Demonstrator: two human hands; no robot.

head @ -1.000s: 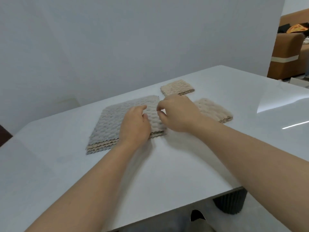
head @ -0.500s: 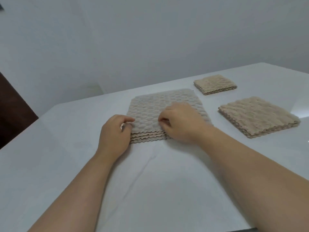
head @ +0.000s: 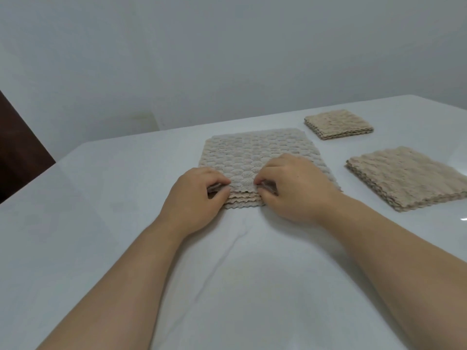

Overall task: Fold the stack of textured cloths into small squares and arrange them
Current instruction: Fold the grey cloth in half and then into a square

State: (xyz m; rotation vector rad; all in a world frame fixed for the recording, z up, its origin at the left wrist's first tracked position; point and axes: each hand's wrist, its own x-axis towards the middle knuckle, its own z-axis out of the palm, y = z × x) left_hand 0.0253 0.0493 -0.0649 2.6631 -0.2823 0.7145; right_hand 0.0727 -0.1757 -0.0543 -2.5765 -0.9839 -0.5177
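The left hand [head: 195, 198] and the right hand [head: 295, 190] are both curling their fingers onto the near edge of the stack of cloths [head: 257, 152], pinching at its top layers. How many layers each is catching cannot be told. The stack is lying just beyond the knuckles on the table [head: 101, 198]. Its wavy edges are sitting tight together, so the fingers are likely risking lifting two cloths at once, or dragging the lower ones askew. Beyond the right hand, a folded pile [head: 409, 178] and a smaller folded square [head: 338, 123] are waiting, well apart.

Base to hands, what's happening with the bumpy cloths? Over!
Left hand and right hand pinching cloth stack's near edge. Stack flat on table. Small pile, bigger pile apart at right; nothing blocking.
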